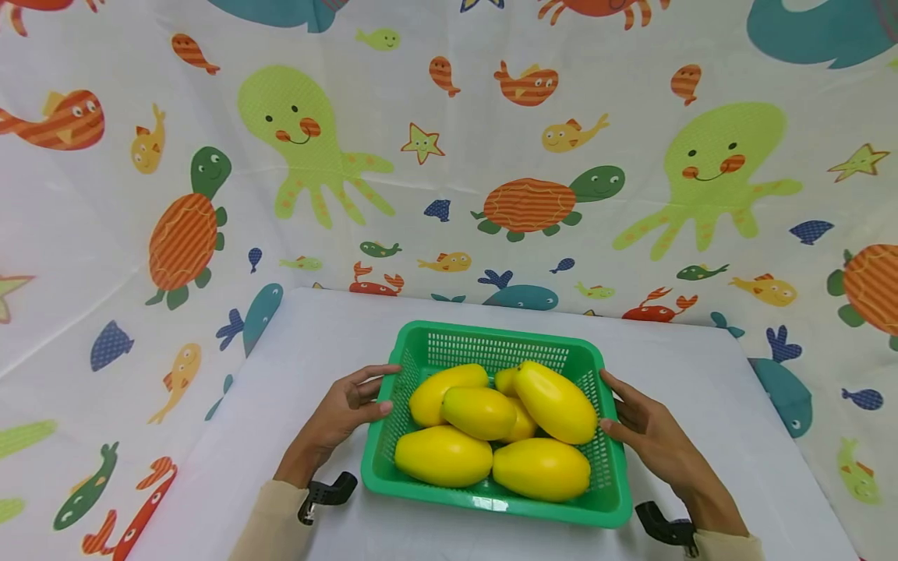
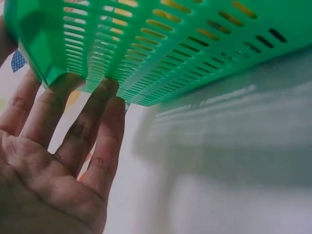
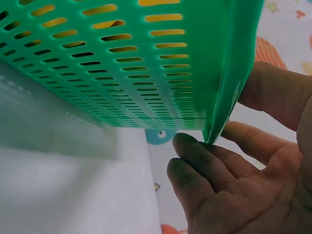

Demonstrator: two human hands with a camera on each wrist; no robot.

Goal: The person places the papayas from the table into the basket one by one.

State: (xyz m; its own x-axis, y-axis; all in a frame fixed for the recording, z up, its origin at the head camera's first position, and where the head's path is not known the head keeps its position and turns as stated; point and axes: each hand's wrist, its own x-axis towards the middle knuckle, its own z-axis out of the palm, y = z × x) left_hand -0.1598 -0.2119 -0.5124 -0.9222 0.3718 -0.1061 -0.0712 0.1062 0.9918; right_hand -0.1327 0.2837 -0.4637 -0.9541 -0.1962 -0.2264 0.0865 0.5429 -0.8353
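Observation:
A green plastic basket with slotted walls is on the white table, heaped with several smooth yellow oblong fruits that look like papayas. My left hand holds its left rim, thumb on the outer edge and fingers reaching under the lip. On the opposite side my right hand grips the right rim in the same way. In the left wrist view, the fingers rest against the slotted side wall. The right wrist view has the thumb and fingers either side of the rim.
The white table reaches back to a hanging cloth printed with sea animals, which also runs along the left and right. Dark wrist straps with camera mounts sit on both wrists, near the basket's front corners.

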